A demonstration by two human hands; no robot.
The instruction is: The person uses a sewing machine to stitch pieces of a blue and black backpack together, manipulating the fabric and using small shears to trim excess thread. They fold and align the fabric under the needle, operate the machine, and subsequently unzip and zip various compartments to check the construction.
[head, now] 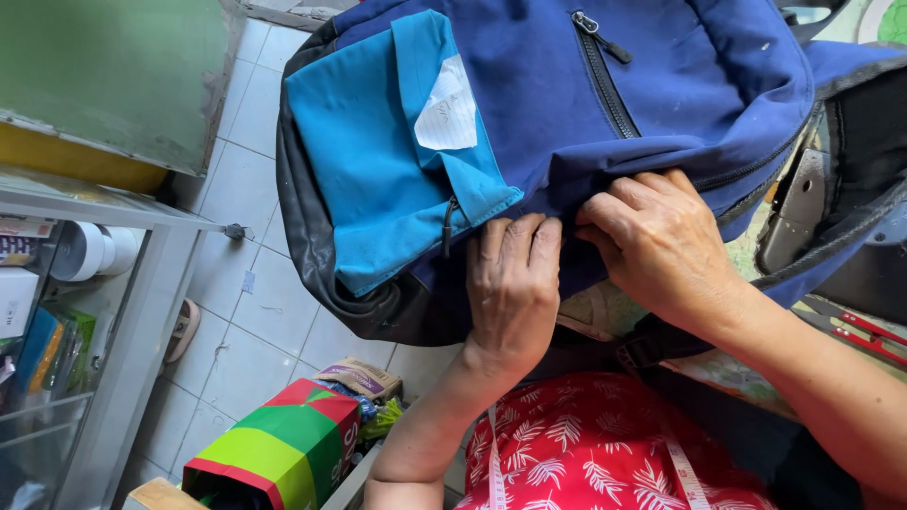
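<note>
Looking straight down, the view fills with a dark blue backpack (567, 104) lying across the person's lap, its lighter blue front pocket (378, 161) turned toward the left and a white paper tag (450, 113) tucked at the pocket's edge. The left hand (513, 283) lies flat on the lower edge of the bag, fingers together and pressed down on the fabric, and the right hand (657, 241) sits just beside it, fingertips curled and pinching a fold of the same blue cloth; the two hands nearly touch. A black zipper (605, 76) runs down the bag's upper panel, shut. Below the hands there is a red garment with a white leaf print (586, 444), and a white measuring tape (496, 463) hangs down over it. Under the bag the floor is pale square tile (255, 312). On the left stands a glass-fronted display cabinet (57, 321) with small packaged goods on its shelves, a green board (113, 76) above it. Near the bottom, a red, green and yellow striped box (283, 449) leans by the person's knee, and a sandal (182, 331) rests on the tiles. At the right edge sits a dark piece of machinery (850, 189), only partly seen.
</note>
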